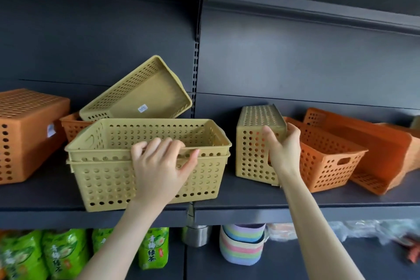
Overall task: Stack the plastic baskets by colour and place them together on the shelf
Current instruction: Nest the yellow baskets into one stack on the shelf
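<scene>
While hands grip them, perforated yellow baskets (147,161), two nested, orange baskets (327,157) beside

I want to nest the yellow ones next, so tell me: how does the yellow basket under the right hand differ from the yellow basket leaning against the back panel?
The yellow basket under the right hand stands on its side on the shelf, opening facing right; the leaning yellow basket is tilted, propped on other baskets. The right hand has a grip on the first; no hand touches the leaning one, which shows a white sticker. Both are yellow perforated plastic.
</scene>
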{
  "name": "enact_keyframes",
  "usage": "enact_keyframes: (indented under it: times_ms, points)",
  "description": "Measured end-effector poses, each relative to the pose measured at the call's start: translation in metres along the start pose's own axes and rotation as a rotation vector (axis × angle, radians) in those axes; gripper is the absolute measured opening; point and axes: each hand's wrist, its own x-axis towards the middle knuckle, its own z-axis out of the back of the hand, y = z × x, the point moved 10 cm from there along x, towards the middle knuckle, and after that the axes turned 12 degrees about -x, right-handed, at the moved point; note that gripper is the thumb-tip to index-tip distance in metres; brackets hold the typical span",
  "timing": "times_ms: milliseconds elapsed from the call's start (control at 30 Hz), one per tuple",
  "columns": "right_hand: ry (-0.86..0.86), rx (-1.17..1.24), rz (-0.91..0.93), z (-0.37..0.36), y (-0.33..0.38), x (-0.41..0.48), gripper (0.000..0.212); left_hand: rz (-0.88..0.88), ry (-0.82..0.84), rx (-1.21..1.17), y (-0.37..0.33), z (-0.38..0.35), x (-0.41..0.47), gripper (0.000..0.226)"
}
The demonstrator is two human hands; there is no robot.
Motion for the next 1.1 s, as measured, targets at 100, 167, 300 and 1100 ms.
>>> enact_keyframes:
  times_ms: [100, 167, 300, 1100]
  points:
    - [0.033, 0.102, -0.133, -0.002, -0.006, 0.010, 0.058, -0.004, -0.015, 0.020, -0.001, 0.001, -0.001, 0.037]
    - [0.015, 0.111, -0.166, -0.001, -0.005, 0.014, 0.049, -0.001, -0.008, 0.023, -0.002, 0.000, 0.000, 0.038]
    - [-0.089, 0.086, -0.076, 0.016, 0.008, 0.008, 0.032, 0.004, 0.009, 0.025, -0.002, 0.000, 0.000, 0.038]
    - [0.066, 0.473, 0.572, 0.031, 0.135, -0.049, 0.017, 0.428, 0.079, -0.699, 0.036, 0.025, 0.022, 0.066]
